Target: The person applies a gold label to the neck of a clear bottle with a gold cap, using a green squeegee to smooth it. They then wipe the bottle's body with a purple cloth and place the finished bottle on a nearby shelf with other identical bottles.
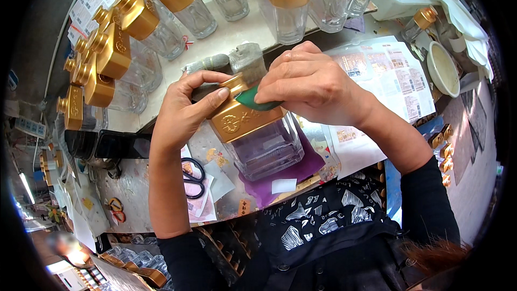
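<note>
Centrally, a square clear glass bottle [266, 148] with a broad gold cap [239, 118] stands on a purple cloth [301, 170], caught between both hands. The left hand [186, 108] curls around the cap's left side: its thumb lies along the near upper edge and its fingers [207, 77] arch over the far edge, closed firmly on the cap. The right hand [312, 83] comes in from the other side, fingers [285, 70] bent and pinched together on a small green pad [253, 99], which is pressed flat against the cap's top just beside the left thumb tip. Right behind the fingertips lie a grey brush-like tool [207, 63] and a small grey block [246, 56]. Beyond those, rows of finished bottles [285, 16] with gold caps fill the white shelf [226, 37]. Below the left wrist lie black-handled scissors [194, 178] on scraps of paper. To the right of the right wrist are printed sheets [393, 75], and further off a shallow white bowl [442, 69].
</note>
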Demonstrator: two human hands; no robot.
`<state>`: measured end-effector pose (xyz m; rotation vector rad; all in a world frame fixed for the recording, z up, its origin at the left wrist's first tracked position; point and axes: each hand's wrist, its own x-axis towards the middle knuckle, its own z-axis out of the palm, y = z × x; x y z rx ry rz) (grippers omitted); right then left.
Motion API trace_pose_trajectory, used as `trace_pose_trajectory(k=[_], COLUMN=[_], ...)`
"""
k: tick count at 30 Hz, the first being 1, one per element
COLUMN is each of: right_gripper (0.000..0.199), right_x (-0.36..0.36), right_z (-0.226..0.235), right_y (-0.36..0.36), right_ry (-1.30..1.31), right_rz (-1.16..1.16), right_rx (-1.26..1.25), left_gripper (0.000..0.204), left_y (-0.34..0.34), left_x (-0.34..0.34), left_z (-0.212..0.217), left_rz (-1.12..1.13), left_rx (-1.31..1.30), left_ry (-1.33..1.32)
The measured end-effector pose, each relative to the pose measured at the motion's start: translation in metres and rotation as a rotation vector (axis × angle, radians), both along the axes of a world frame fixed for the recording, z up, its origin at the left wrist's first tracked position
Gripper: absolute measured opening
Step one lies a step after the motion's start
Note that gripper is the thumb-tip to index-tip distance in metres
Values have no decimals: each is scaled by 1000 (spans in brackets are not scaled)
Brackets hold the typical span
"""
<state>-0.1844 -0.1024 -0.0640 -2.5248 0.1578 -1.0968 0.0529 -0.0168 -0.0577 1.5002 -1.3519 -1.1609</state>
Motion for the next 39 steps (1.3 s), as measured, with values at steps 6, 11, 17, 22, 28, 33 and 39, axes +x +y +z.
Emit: trace_pose_trajectory(k=[6, 11, 17, 22, 28, 33, 39], right_gripper=[16, 36, 52, 47, 48, 49, 46], right_x=[-7, -25, -23, -25, -24, -24, -20], right_z=[0, -12, -30, -31, -36, -40, -36], right_y=[-4, -7, 17, 23, 25, 26, 25], right_ry=[-57, 49, 430, 357, 306, 293, 286], right_rz=[76, -94, 111, 136, 115, 119, 165], right_rx=[535, 1172, 1106, 1113, 1050, 1058, 1104], left_gripper=[22, 21, 24, 22, 17, 22, 19], left_y=[3, 17, 32, 36, 36, 34, 35], left_x=[-1, -6, -24, -48, -60, -62, -56], left_z=[3, 13, 27, 25, 26, 21, 22], left_rz=[1, -5, 23, 150, 189, 223, 211], left_rx=[-9, -124, -127, -154, -179, -227, -168], left_ry=[-45, -235, -136, -249, -252, -398, -275])
